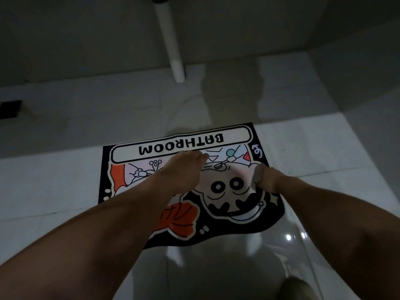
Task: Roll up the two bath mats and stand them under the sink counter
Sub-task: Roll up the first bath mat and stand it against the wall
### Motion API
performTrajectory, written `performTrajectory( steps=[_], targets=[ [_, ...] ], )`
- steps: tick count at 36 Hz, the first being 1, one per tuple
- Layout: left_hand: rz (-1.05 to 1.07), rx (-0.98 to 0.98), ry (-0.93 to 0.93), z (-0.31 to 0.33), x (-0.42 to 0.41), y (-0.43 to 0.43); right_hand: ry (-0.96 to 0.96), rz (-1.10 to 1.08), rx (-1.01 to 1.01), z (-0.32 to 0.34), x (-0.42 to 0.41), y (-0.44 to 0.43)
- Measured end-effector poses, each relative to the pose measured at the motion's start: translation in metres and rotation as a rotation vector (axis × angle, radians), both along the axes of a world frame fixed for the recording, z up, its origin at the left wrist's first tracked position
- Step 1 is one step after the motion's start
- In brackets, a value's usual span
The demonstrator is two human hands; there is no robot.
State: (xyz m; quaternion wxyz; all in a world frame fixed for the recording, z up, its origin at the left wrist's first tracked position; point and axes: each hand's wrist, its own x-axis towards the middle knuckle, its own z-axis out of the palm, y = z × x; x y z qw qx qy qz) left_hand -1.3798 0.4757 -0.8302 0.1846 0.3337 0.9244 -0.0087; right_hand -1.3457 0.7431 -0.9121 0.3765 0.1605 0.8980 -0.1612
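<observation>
One bath mat [236, 221] lies flat on the tiled floor in front of me, black-edged with a cartoon face, orange bows and the word BATHROOM upside down at its far end. Its near edge is wavy. My left hand [184, 167] stretches out palm down over the middle of the mat, fingers extended toward the lettering; whether it touches the mat is unclear. My right hand [267, 177] hovers over the mat's right side beside the cartoon face, its fingers curled under with nothing visible in them. No second mat is in view.
A white drain pipe [172, 46] comes down to the floor beyond the mat, against a dim wall. A dark floor drain [9, 109] sits at the far left. Glossy tiles surround the mat. A foot [296, 287] shows at the bottom right.
</observation>
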Motion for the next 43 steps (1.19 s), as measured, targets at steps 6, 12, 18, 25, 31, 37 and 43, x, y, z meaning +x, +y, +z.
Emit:
performTrajectory(
  steps=[6, 12, 18, 25, 31, 37, 43],
  targets=[
    [-0.038, -0.004, -0.041, -0.006, 0.003, 0.001, 0.036, -0.14, -0.005, 0.003, 0.003, -0.007],
    [-0.029, -0.005, -0.017, -0.006, -0.001, -0.005, 0.112, -0.353, -0.101, 0.006, -0.006, 0.008],
    [-0.032, 0.015, 0.013, -0.005, -0.002, -0.013, 0.224, -0.374, -0.16, 0.001, -0.008, -0.007],
    [-0.03, 0.081, 0.069, -0.001, -0.009, -0.009, 0.26, -0.229, -0.141, 0.009, -0.016, -0.031],
    [0.006, 0.228, 0.121, 0.013, -0.014, 0.006, 0.352, 0.204, 0.093, 0.05, -0.014, -0.034],
    [0.017, 0.268, 0.134, 0.032, -0.025, 0.017, 0.372, 0.598, 0.117, 0.127, -0.029, -0.043],
    [0.026, 0.223, 0.051, 0.049, -0.026, 0.018, 0.37, 0.843, 0.077, 0.193, -0.047, -0.044]
  ],
)
